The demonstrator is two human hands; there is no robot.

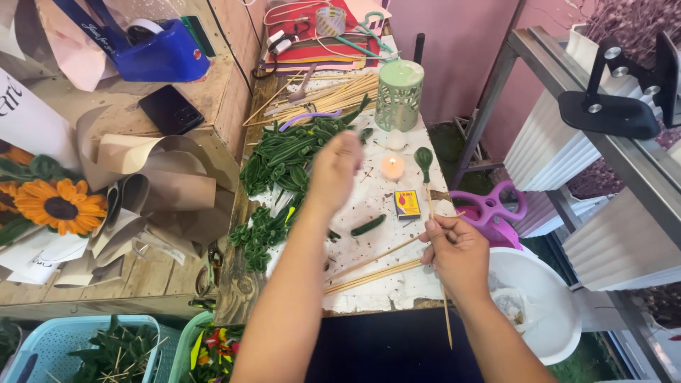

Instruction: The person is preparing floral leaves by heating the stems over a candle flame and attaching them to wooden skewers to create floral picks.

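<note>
A thin wooden skewer (pixel 434 234), green-leaf-tipped, stands nearly upright above the worktable.

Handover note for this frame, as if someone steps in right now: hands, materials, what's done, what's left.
Right hand pinches a wooden skewer topped with a green leaf. Left hand, blurred and empty, is over the pile of green leaves. Lit candle, matchbox and spare skewers lie on the white table. Done: one leaf mounted. Left: many loose leaves.
</note>
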